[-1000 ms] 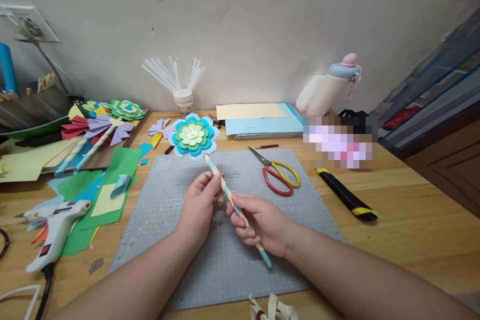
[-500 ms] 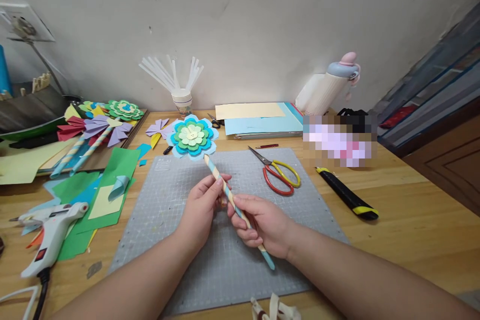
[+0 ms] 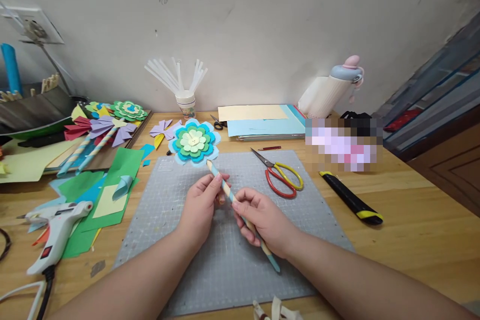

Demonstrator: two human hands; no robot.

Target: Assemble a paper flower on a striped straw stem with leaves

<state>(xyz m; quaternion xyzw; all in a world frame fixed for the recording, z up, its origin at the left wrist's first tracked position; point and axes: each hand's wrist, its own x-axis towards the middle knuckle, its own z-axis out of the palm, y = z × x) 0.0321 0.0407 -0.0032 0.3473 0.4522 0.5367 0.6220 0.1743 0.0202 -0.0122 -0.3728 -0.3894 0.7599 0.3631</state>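
I see my left hand (image 3: 200, 207) and right hand (image 3: 264, 220) both pinching the striped paper stick (image 3: 228, 192) — a layered, scalloped paper flower (image 3: 194, 141) tops it — above the gridded cutting mat (image 3: 168, 220).

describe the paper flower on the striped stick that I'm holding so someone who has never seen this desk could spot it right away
Start at the grey cutting mat in the middle of the wooden desk. Both hands, left and right, hold a blue and cream striped stick above it, and the flower sits at its far end. Unlike the green flower to the left, it is bigger, with blue outer layers and a pale centre.
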